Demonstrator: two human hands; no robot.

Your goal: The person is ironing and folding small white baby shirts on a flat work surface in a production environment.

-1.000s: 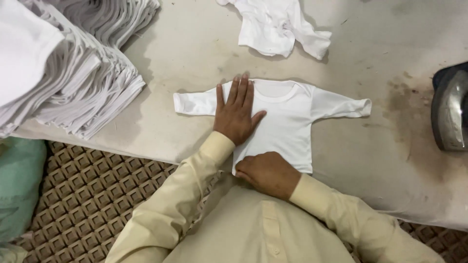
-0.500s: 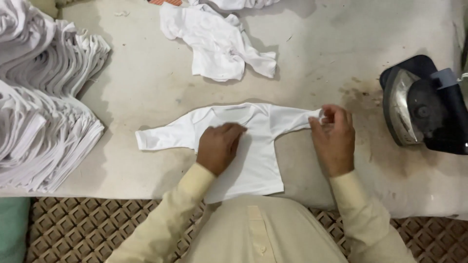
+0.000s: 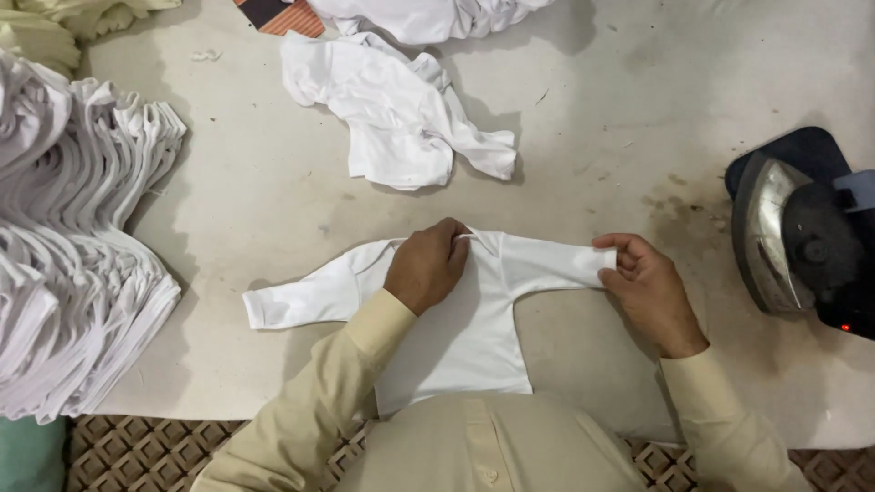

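A small white shirt is lying flat on the table near its front edge. The left hand is pressing on the collar, fingers curled. The right hand is pinching the cuff. The cloth is looking light, soft and floppy; the edges seem best for holding.

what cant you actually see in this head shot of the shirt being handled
- Small white shirt: hem hidden by the person's torso.
- Its collar: covered by the left hand.
- Sleeve cuff: pinched inside the right hand.
- Iron: cut off by the right edge.
- Stack of white garments: runs past the left edge.
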